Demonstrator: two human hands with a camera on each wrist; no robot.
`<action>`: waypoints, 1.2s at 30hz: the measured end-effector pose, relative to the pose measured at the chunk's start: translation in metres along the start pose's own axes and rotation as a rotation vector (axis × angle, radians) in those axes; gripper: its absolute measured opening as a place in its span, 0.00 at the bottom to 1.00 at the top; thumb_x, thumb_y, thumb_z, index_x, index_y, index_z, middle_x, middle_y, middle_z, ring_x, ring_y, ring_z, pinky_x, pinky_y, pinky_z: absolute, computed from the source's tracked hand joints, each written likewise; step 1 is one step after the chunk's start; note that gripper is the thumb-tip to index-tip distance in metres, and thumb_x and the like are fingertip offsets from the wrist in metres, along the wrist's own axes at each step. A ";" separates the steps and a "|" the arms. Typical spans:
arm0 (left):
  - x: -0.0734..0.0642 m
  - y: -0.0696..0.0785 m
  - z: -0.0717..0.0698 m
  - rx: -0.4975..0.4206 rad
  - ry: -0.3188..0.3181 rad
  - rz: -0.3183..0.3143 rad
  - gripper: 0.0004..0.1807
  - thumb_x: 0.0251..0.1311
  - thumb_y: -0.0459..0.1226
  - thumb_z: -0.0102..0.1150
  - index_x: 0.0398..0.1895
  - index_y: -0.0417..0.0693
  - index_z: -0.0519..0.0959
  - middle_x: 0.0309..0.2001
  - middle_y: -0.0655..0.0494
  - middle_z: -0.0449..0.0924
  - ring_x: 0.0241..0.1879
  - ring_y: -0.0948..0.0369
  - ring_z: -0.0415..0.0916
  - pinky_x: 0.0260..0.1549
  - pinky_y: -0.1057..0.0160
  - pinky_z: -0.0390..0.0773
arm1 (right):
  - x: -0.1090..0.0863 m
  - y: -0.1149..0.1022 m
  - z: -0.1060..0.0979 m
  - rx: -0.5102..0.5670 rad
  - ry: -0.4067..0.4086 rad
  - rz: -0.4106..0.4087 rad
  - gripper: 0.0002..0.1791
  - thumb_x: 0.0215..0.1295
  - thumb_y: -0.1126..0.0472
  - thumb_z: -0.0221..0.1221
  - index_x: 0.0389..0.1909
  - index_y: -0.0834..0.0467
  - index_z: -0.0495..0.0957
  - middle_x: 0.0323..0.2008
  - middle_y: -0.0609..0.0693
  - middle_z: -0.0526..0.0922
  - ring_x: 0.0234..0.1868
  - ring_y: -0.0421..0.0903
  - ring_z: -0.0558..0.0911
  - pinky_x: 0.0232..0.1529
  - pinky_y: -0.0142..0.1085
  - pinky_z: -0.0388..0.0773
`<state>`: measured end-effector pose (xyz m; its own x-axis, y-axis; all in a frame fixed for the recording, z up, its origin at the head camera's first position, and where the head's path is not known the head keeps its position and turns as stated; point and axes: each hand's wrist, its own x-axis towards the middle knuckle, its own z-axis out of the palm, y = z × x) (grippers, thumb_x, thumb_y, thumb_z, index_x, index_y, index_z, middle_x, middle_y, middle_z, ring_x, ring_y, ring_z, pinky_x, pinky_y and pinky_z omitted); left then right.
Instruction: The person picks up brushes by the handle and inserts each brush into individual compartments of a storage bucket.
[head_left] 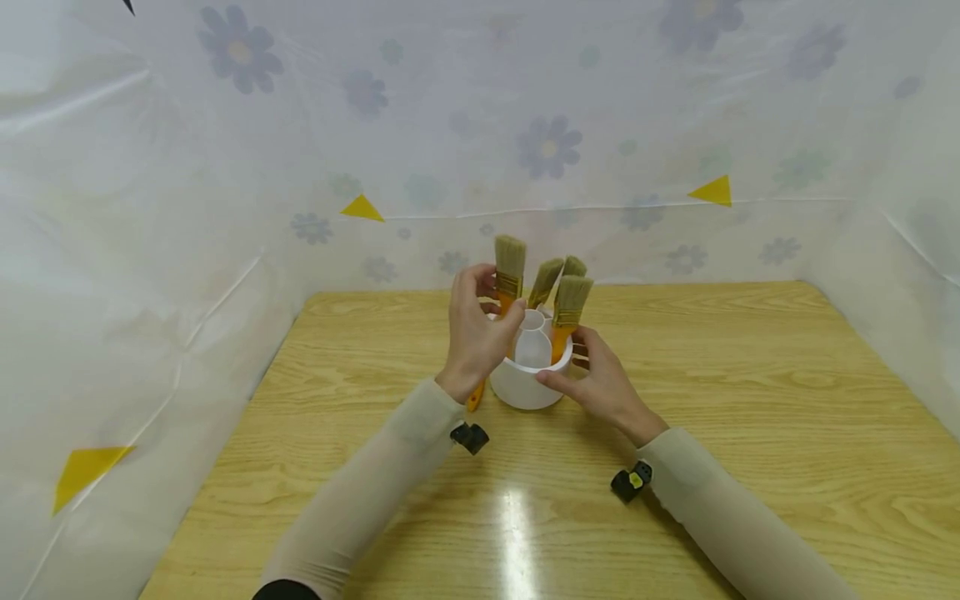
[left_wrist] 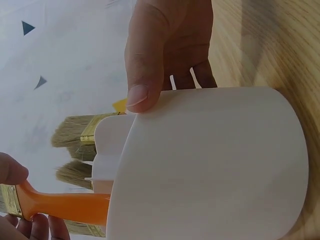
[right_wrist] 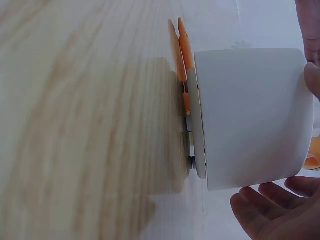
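Note:
A white round holder point(head_left: 528, 387) with inner compartments stands on the table. My left hand point(head_left: 483, 325) pinches a paintbrush point(head_left: 509, 268) with its bristles up; the left wrist view shows its orange handle point(left_wrist: 70, 206) reaching down past the holder's rim. My right hand point(head_left: 603, 379) grips the holder's right side, thumb at the near rim; in the right wrist view its fingers point(right_wrist: 267, 205) touch the wall. Several other paintbrushes point(head_left: 572, 302) stand bristles up in the holder. An orange handle point(head_left: 476, 396) shows low, left of the holder.
The wood-grain table point(head_left: 720, 400) spreads around the holder. Flower-patterned plastic sheeting point(head_left: 465, 150) hangs behind it and at both sides. Yellow triangles point(head_left: 712, 191) mark the sheeting. A dark wrist camera point(head_left: 470, 437) sits on each sleeve.

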<state>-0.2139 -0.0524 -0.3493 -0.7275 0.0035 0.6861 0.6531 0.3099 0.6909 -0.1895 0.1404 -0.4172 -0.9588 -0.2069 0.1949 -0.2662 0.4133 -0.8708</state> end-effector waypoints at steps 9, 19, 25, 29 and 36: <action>-0.003 -0.005 -0.001 -0.011 0.013 -0.012 0.28 0.51 0.31 0.66 0.55 0.37 0.67 0.43 0.46 0.67 0.38 0.55 0.72 0.33 0.59 0.79 | 0.006 0.018 0.002 0.004 0.014 -0.021 0.49 0.50 0.41 0.69 0.69 0.54 0.57 0.62 0.52 0.67 0.62 0.53 0.69 0.61 0.51 0.66; -0.012 -0.012 0.000 -0.016 0.038 -0.016 0.26 0.49 0.29 0.66 0.51 0.37 0.68 0.41 0.45 0.68 0.38 0.54 0.71 0.34 0.59 0.79 | -0.002 -0.008 -0.001 0.002 0.002 -0.011 0.47 0.54 0.51 0.69 0.70 0.59 0.56 0.63 0.58 0.66 0.62 0.57 0.68 0.61 0.53 0.66; -0.017 -0.015 0.001 0.017 0.029 -0.041 0.25 0.50 0.31 0.67 0.52 0.38 0.68 0.41 0.47 0.69 0.40 0.55 0.69 0.37 0.58 0.77 | -0.009 -0.027 -0.002 -0.005 0.000 -0.014 0.45 0.56 0.53 0.68 0.69 0.62 0.56 0.62 0.60 0.66 0.61 0.57 0.69 0.61 0.53 0.66; -0.020 -0.018 0.001 0.027 0.017 -0.058 0.25 0.50 0.31 0.67 0.51 0.39 0.69 0.41 0.47 0.69 0.41 0.54 0.69 0.38 0.55 0.75 | -0.010 -0.028 -0.003 -0.006 -0.001 -0.017 0.45 0.56 0.53 0.68 0.69 0.62 0.56 0.62 0.60 0.66 0.61 0.57 0.69 0.61 0.54 0.66; -0.025 -0.022 0.002 0.038 0.013 -0.054 0.24 0.48 0.32 0.67 0.49 0.39 0.70 0.39 0.48 0.70 0.40 0.52 0.69 0.40 0.49 0.72 | -0.010 -0.027 -0.002 -0.001 0.003 -0.023 0.44 0.56 0.53 0.68 0.69 0.62 0.57 0.61 0.60 0.67 0.60 0.57 0.70 0.60 0.54 0.66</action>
<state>-0.2103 -0.0573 -0.3824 -0.7584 -0.0262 0.6513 0.6046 0.3451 0.7179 -0.1734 0.1334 -0.3945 -0.9528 -0.2138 0.2157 -0.2878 0.4094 -0.8658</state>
